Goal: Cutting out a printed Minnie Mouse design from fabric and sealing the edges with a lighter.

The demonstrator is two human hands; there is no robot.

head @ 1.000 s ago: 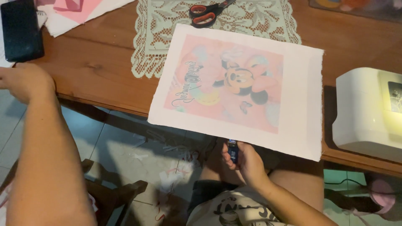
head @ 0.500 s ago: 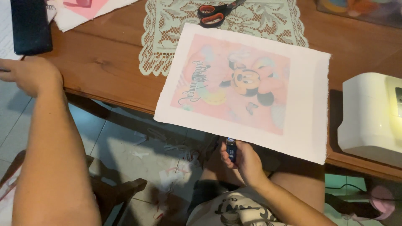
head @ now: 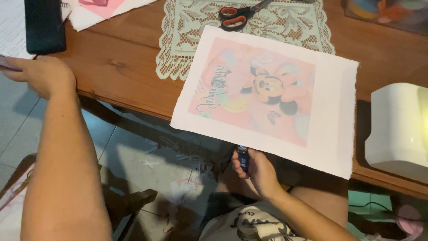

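A white fabric sheet [head: 330, 129] printed with a pink cartoon mouse picture lies on the wooden table [head: 120, 71], its near edge overhanging. Just below that edge, my right hand [head: 256, 172] is shut on a small dark blue lighter [head: 243, 158], held upright. At the far left, off the table's corner, my left hand [head: 42, 73] is stretched out with its fingers touching a thin flat object [head: 9, 64] at the frame edge; whether it grips that object is unclear.
Red-handled scissors [head: 238, 15] rest on a pale green lace doily [head: 196, 27]. A black rectangular device [head: 43, 24] sits at the table's left end, a white machine [head: 399, 129] at the right. Thread scraps litter the tiled floor [head: 147, 151].
The view has shifted so the table things sit further right and lower in frame. My right hand keeps the lighter under the fabric's edge. My left hand stays out to the left.
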